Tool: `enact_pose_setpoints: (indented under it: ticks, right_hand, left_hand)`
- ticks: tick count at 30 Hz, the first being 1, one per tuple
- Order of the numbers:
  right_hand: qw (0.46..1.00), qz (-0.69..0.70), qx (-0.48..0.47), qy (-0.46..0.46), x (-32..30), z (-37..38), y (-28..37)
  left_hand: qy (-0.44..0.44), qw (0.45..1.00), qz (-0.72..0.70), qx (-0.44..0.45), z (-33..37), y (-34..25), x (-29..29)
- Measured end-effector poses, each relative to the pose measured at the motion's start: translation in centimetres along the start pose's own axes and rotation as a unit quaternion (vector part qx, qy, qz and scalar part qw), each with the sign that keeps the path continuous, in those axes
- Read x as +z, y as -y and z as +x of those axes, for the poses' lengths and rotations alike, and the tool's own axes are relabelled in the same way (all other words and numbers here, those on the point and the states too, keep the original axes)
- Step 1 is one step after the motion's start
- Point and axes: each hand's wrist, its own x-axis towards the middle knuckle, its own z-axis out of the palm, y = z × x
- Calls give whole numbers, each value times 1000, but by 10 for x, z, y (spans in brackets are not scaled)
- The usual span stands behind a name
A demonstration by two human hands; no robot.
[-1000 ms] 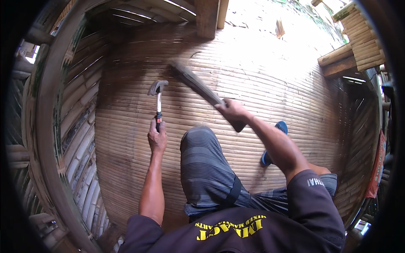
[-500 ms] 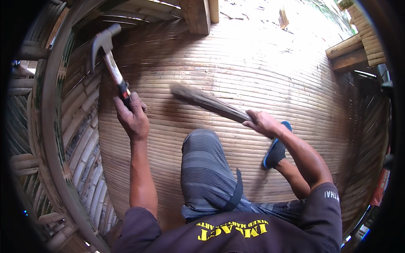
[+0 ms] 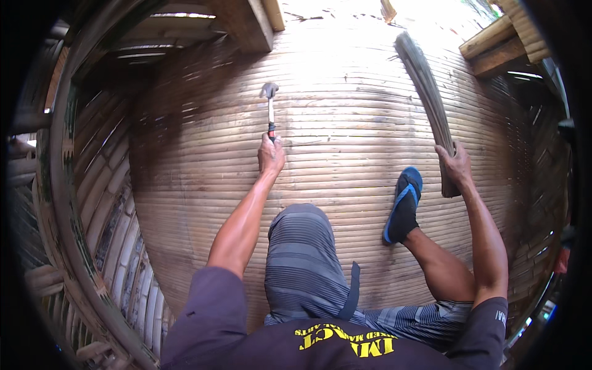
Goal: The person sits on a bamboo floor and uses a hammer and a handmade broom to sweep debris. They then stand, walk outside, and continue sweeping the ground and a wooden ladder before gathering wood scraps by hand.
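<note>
Bamboo slats underfoot, a pale floor (image 3: 345, 160) running crosswise ahead of me. Left arm reaches forward and slightly inward, elbow nearly straight, back of the left hand (image 3: 271, 155) toward me. Fingers are closed round the lower grip of a claw hammer (image 3: 271, 112), which points away from me, head at the far end, ahead of my raised knee. Whether the head touches the slats or hangs above them, I cannot tell.

Right arm is out to my right, elbow bent, forearm angled forward and a little inward. Right hand (image 3: 457, 165) is wrapped round a long grey-brown piece of wood (image 3: 427, 92) near its close end — a short stub shows below the grip, the rest stretches forward and leans left. The two tools lie well apart.

Nearby: my foot in a blue sandal (image 3: 404, 206), just left of the wood's near end; striped grey shorts (image 3: 302, 259) over the knee; squared timber post (image 3: 246, 24) at the far left; slatted wall (image 3: 117, 234) along my left side.
</note>
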Motion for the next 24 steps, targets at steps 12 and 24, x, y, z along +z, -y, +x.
enact_pose_setpoints:
  ticks: [12,24]
  right_hand:
    - [938,-185,-186,225,-79,-95,-12]
    - [978,-129,-157,48,-46,38,7]
  left_hand:
    - [38,998,1,59,-48,0,-18]
    - [-67,994,-18,88,-136,23,-97]
